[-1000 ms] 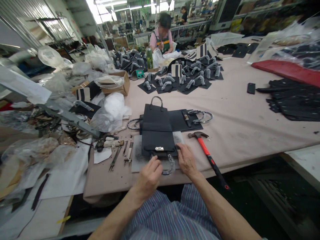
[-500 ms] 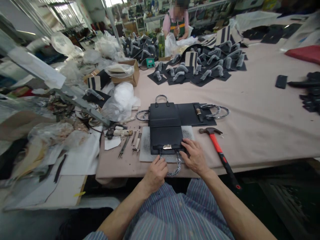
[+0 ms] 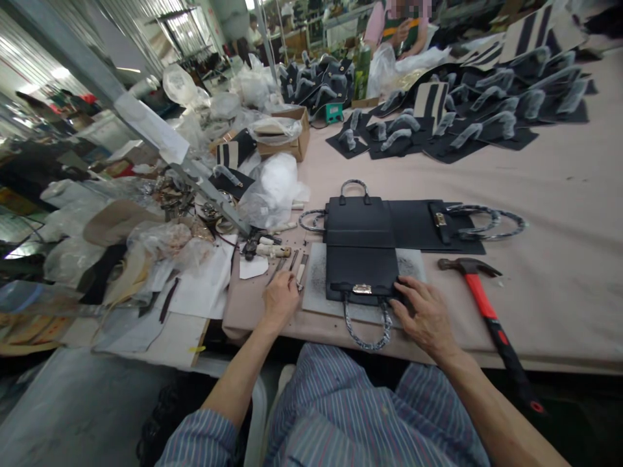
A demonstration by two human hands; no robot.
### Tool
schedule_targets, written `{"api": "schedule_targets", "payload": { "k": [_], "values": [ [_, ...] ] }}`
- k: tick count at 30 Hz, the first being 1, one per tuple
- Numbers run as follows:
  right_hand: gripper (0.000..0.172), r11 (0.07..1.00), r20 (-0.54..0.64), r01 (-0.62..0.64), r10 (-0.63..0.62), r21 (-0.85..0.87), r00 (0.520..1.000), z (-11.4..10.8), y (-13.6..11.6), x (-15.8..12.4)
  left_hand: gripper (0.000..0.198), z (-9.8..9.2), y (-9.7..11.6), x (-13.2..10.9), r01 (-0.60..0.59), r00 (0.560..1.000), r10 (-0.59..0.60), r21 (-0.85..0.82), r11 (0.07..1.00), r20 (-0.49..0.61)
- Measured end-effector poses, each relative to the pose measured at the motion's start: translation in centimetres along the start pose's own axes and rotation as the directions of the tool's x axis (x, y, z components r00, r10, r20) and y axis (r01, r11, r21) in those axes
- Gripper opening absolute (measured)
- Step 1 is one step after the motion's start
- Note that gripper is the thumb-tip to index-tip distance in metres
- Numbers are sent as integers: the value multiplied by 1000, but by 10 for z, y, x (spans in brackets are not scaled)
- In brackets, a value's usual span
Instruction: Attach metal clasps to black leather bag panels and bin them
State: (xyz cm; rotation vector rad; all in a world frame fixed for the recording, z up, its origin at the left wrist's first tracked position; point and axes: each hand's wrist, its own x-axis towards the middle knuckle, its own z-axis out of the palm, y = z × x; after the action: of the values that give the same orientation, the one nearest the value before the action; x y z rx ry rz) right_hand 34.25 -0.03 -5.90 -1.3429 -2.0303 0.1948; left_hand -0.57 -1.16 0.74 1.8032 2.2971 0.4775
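Observation:
Black bag pieces [image 3: 361,228] with a gold clasp and wrapped handles lie across a grey board [image 3: 316,285] in front of me. My right hand [image 3: 428,318] rests at the near right corner of the front panel, fingers apart and fingertips on its edge. Left of the board, my left hand [image 3: 281,299] is down among slim hand tools [image 3: 294,259], its fingers curled together. What those fingers pinch, if anything, is hidden. The wrapped handle [image 3: 368,340] loops over the table's front edge, free of both hands.
A claw hammer [image 3: 479,292] with a red and black grip lies at the right, its end past the table edge. Wrapped handle pieces [image 3: 467,133] are heaped at the back. Plastic bags [image 3: 275,185] and a slanted metal post [image 3: 209,185] stand left. A person [image 3: 399,29] sits opposite.
My left hand has left the wrapped handle and moved left to the slim tools. My right hand stays at the panel's corner. The view has turned left.

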Motion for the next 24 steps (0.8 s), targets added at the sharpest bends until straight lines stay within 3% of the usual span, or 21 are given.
{"api": "schedule_targets", "payload": {
  "k": [3,7,12,15,18,19,21,22,24],
  "values": [
    [33,1000,9,-7,7,-5,1000,2,1,0,21,-8,-2,28,75,986,-89,106,992,142],
    [32,1000,23,-14,14,-14,1000,1,0,1,28,-6,11,49,12,937,-95,241,970,336],
    [35,999,80,-29,30,-16,996,-6,-5,3,24,4,22,68,-13,881,-149,338,941,449],
    [36,999,78,-38,39,-10,996,-8,-7,4,15,6,13,75,10,861,-142,263,965,488],
    [36,999,74,-50,50,-5,996,-8,-8,4,24,3,-6,74,211,811,-149,-44,977,565],
    [36,999,74,-54,54,-4,996,-8,-8,4,26,1,-11,71,322,782,-145,-193,927,607],
    [35,998,71,-60,60,-3,996,-9,-9,5,28,-3,-19,62,513,738,-94,-465,722,668],
    [35,998,68,-60,60,-3,996,-10,-10,5,31,-4,-20,57,562,739,-56,-569,600,671],
    [35,998,64,-58,58,-1,996,-11,-11,6,39,-3,-16,46,565,789,-1,-726,392,614]
  ]
}}
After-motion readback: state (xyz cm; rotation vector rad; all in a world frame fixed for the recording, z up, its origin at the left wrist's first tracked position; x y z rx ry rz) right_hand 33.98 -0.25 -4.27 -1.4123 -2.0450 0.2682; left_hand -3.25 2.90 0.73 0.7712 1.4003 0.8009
